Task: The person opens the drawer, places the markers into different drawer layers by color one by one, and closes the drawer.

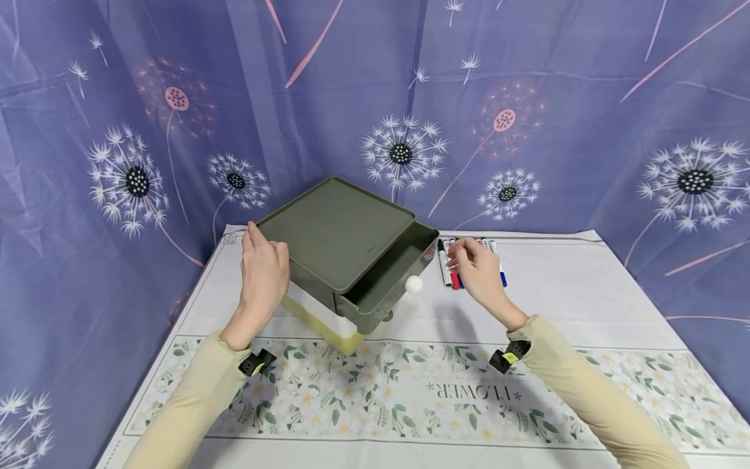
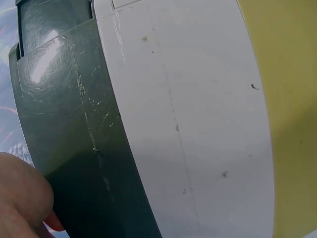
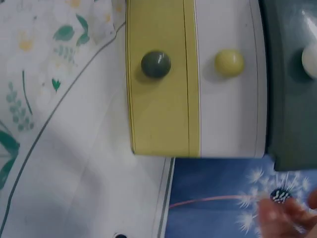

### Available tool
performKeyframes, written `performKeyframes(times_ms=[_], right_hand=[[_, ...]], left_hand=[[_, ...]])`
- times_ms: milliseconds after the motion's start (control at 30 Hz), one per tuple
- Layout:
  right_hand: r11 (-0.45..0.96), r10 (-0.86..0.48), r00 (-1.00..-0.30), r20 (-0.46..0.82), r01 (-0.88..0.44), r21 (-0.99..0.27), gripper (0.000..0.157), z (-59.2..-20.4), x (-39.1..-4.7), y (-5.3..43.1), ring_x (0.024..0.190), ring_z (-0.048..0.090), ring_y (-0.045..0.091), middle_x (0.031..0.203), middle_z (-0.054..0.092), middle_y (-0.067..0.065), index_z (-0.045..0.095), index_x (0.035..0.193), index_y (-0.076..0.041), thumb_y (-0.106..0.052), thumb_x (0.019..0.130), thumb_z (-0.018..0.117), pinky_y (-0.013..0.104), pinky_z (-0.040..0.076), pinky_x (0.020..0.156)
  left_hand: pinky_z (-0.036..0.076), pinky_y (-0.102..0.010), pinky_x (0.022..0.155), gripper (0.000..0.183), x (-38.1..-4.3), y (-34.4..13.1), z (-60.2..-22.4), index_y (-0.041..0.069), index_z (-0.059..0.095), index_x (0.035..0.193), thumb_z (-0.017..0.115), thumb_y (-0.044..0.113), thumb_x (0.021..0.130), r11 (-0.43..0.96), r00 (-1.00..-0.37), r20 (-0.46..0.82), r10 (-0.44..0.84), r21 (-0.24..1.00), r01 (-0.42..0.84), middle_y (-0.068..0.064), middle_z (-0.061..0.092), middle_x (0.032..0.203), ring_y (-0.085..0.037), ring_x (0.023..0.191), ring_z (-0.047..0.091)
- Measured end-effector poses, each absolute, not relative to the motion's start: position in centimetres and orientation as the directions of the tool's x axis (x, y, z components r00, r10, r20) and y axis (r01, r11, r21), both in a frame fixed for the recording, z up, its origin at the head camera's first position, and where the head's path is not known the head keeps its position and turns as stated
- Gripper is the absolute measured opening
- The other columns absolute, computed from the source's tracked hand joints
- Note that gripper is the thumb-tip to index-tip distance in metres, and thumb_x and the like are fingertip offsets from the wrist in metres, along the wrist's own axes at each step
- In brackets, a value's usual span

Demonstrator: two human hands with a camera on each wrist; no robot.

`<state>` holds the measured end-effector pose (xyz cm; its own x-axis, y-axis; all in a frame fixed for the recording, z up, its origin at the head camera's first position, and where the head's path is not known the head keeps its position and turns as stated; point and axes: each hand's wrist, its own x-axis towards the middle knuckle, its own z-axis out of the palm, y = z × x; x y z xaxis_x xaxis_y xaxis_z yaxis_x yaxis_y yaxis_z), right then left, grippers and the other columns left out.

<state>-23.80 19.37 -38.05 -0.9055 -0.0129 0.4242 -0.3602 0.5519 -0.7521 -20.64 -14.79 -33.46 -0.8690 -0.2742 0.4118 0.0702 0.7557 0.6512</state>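
Note:
A small three-tier drawer box stands on the table, turned at an angle. Its top tier [image 1: 336,234] is dark green, the middle one [image 2: 183,119] white and the bottom one [image 3: 161,114] yellow. The dark green top drawer [image 1: 366,319] is pulled partly out, with a white knob [image 1: 413,284] on its front. My left hand [image 1: 266,267] rests against the box's left side, fingers at the upper edge. To the right of the drawer, my right hand [image 1: 477,270] hovers with loosely bent fingers and nothing visible in them, overlapping several markers [image 1: 445,267] in the head view.
The lower drawers carry a yellow knob [image 3: 229,63] and a dark green knob [image 3: 156,64]. A white cloth with a floral band [image 1: 404,397] covers the table. Behind it hangs a blue-purple curtain [image 1: 328,117] with dandelion prints.

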Motion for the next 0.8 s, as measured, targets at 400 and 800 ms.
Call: performKeyframes(times_ms=[400,800], right_hand=[[0.810,-0.154,-0.983,0.097,-0.182,-0.557,0.031,-40.9,-27.0,21.3,0.095,0.060,0.034,0.103,0.064,0.023,0.060,0.111,0.005,-0.011,0.086,0.049,0.043,0.047,0.081],[0.850,-0.166,-0.982,0.090,-0.189,-0.492,0.034,-43.0,-28.8,21.2,0.086,0.061,0.029,0.096,0.065,0.022,0.063,0.106,0.006,-0.005,0.076,0.055,0.039,0.049,0.076]], left_hand=[[0.038,-0.053,0.096,0.060,-20.7,-14.6,-33.5,-0.017,0.016,0.138,0.029,0.017,0.091,0.759,-0.867,0.412,-0.281,0.648,0.062,-0.039,0.026,0.138,-0.051,0.119,0.040],[0.039,-0.053,0.094,0.058,-20.8,-14.7,-33.7,-0.020,0.019,0.136,0.030,0.015,0.091,0.768,-0.847,0.458,-0.270,0.633,0.097,-0.040,0.030,0.134,-0.051,0.118,0.041]])
